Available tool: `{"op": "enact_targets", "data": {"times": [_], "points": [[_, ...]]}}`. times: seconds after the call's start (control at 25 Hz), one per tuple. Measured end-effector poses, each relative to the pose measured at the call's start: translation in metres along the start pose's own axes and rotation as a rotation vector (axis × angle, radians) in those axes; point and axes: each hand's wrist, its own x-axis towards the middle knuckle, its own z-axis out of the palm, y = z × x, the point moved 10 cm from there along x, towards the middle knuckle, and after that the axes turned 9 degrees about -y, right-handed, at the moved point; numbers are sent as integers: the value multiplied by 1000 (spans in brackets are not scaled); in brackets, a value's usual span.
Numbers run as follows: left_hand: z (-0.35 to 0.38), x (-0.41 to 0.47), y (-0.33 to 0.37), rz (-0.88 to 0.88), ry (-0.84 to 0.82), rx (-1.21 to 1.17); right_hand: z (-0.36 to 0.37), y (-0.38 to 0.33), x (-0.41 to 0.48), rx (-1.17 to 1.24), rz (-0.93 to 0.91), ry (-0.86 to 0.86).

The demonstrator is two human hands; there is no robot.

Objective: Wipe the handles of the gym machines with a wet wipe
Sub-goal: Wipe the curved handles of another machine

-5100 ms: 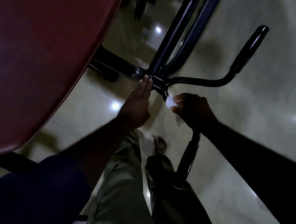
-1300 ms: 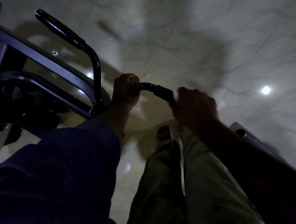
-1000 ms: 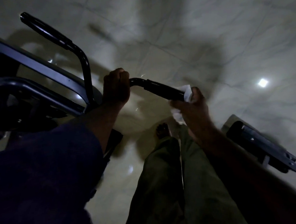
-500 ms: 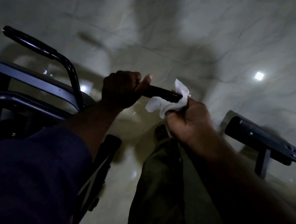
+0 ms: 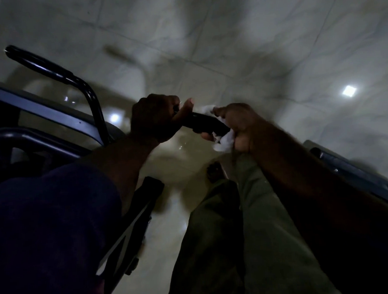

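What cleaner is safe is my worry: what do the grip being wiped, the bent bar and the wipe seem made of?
Grip: probably a rubber or foam sleeve, dull black. Bent bar: likely painted steel tube, faintly glossy. Wipe: soft white paper or nonwoven cloth, crumpled in folds. Dim light leaves all uncertain.

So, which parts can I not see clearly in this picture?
Head view only:
End of the handle: hidden by the right hand and wet wipe.
The bar under the left hand: covered by its fingers.
The dark bench on the right: blurred, cut off by the edge.
The machine frame on the left: too dark.
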Motion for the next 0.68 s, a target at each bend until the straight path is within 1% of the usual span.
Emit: {"op": "enact_targets", "data": {"times": [0.04,0.08,0.12,0.16,0.24,0.28,0.32,0.36,0.4,0.44,0.48,0.52,0.56,0.6,0.64,0.68], "points": [[1,0,0,0,-13,-2,-2,-5,4,-82,19,0],[0,0,0,1,-17,-5,-5,-11,3,-152,-25,16],[-1,0,1,3,-16,-8,-15,-20,3,-133,-134,75],[-3,0,2,3,-15,-13,-33,-27,-2,-57,-265,174],[-3,0,2,-4,-17,-15,-80,-26,-17,240,-467,385],[-2,0,1,-9,-19,-14,-100,-18,-20,364,-537,448],[-2,0,0,-13,-19,-14,-106,-11,-20,415,-549,445],[-2,0,0,-14,-21,-15,-102,-8,-23,379,-551,415],[-1,0,1,-12,-28,-16,-95,-7,-21,286,-583,399],[-1,0,2,-8,-38,-14,-76,-5,-22,141,-558,388],[0,0,4,-5,-45,-14,-62,-2,-24,-37,-546,425],[-1,0,4,-11,-50,-16,-51,0,-28,-121,-590,466],[-1,0,2,-22,-55,-16,-45,0,-37,-203,-652,552],[0,0,1,-31,-63,-12,-35,1,-48,-209,-725,564],[1,0,0,-35,-73,-12,-28,9,-56,-188,-724,585],[2,1,0,-30,-79,-16,-18,13,-63,-251,-725,589]]}}
